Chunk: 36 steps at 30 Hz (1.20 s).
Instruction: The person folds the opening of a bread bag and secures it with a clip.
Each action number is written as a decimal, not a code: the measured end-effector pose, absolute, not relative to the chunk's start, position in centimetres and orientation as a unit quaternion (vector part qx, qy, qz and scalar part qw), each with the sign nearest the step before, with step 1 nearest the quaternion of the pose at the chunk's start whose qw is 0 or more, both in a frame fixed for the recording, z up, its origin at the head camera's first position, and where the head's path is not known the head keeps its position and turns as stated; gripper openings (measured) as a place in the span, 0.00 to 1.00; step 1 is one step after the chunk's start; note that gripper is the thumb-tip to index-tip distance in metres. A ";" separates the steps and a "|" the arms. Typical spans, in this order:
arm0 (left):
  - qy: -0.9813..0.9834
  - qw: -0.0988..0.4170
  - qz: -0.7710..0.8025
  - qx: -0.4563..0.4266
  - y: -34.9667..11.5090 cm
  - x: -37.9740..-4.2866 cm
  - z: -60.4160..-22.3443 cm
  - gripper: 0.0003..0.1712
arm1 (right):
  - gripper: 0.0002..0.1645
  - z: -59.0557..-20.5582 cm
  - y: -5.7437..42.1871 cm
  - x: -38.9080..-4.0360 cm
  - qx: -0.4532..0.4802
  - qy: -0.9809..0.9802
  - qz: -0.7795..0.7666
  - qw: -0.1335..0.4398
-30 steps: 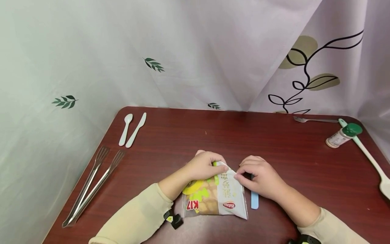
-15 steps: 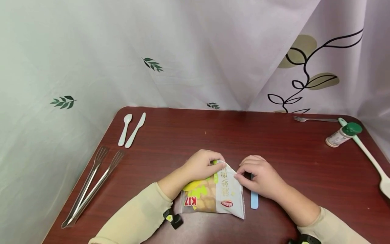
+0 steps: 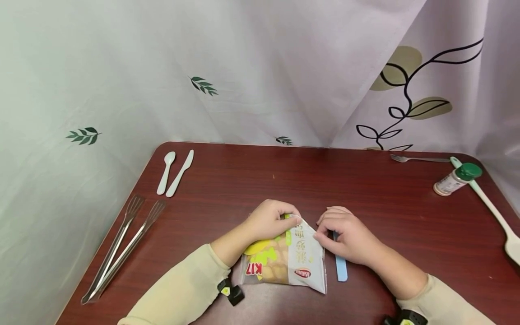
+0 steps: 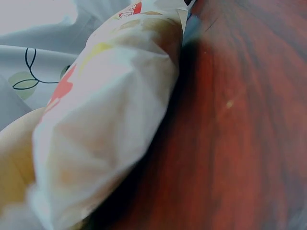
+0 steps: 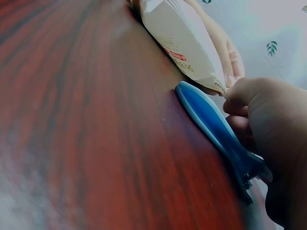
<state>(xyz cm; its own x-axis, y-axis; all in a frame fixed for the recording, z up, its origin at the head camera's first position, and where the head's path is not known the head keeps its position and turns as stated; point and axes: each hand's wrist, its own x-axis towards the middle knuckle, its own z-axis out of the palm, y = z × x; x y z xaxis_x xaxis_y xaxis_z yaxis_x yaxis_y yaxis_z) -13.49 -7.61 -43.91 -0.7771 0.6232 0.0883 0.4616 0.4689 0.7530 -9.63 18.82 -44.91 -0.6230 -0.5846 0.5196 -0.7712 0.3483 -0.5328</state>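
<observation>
A food packet (image 3: 302, 253), part clear and part white with printing, lies near the middle front of the table. My left hand (image 3: 269, 221) grips its far edge, with the thumb on top. At the packet's upper right edge, my right hand (image 3: 350, 237) pinches a corner between thumb and finger, as the right wrist view also shows. Under that hand lies a blue-handled tool (image 5: 206, 115) with a hollow grip and a dark hinged end. The palm covers most of it in the head view. Packet film (image 4: 105, 115) fills much of the left wrist view.
Metal tongs (image 3: 118, 253) lie at the left, with a white spoon (image 3: 164, 174) and a white knife (image 3: 180, 174) beyond them. At the back right are a fork (image 3: 420, 159), a green-capped shaker (image 3: 452, 181) and a long white utensil (image 3: 493, 207). A curtain (image 3: 243, 81) hangs behind.
The packet has shifted slightly left, with my left hand. The near end of the blue handle has swung a little to the right. My right hand has barely moved.
</observation>
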 end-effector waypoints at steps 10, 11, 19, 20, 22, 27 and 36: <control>0.855 0.072 0.397 0.326 -7.5 -13.2 -44.1 0.06 | 0.10 -45.1 18.8 -9.5 0.415 -0.808 0.385 0.164; 0.853 0.067 0.400 0.327 -7.5 -13.2 -44.1 0.06 | 0.10 -45.1 18.8 -9.6 0.413 -0.808 0.383 0.171; 0.858 0.010 0.392 0.333 -8.1 -13.8 -44.3 0.05 | 0.05 -44.5 19.7 -10.0 0.348 -0.838 0.372 0.196; 0.859 0.010 0.389 0.332 -8.1 -13.9 -44.4 0.06 | 0.06 -44.4 20.0 -10.0 0.331 -0.844 0.372 0.201; 0.862 0.010 0.385 0.330 -8.2 -14.0 -44.4 0.05 | 0.08 -44.1 20.4 -10.2 0.296 -0.856 0.365 0.215; 0.866 0.019 0.381 0.323 -8.3 -14.1 -44.4 0.05 | 0.19 -43.6 21.6 -10.5 0.232 -0.890 0.323 0.224; 0.873 0.039 0.372 0.314 -8.3 -14.0 -44.2 0.05 | 0.32 -42.5 23.4 -10.7 0.289 -0.923 0.248 0.061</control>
